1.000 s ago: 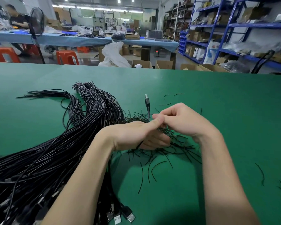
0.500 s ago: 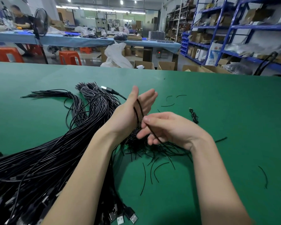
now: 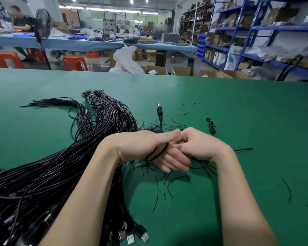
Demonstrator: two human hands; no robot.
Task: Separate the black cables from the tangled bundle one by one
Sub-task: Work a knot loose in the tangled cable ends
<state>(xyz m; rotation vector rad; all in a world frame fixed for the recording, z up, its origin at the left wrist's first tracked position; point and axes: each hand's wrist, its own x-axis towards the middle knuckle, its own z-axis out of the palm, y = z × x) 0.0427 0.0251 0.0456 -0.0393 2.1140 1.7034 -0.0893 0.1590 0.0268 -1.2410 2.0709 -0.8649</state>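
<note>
The left hand (image 3: 149, 148) is gripping one black cable (image 3: 159, 150), thumb pressed over it, the cable's USB plug (image 3: 159, 110) standing up just beyond the knuckles; the right hand (image 3: 201, 146) is curling against the left hand's fingers, seemingly pinching the same cable, though its fingertips are hidden; the tangled bundle (image 3: 60, 166) is lying to the left on the green table (image 3: 238, 121); the step in hand looks like coiling one freed cable; next it needs setting apart from the bundle.
</note>
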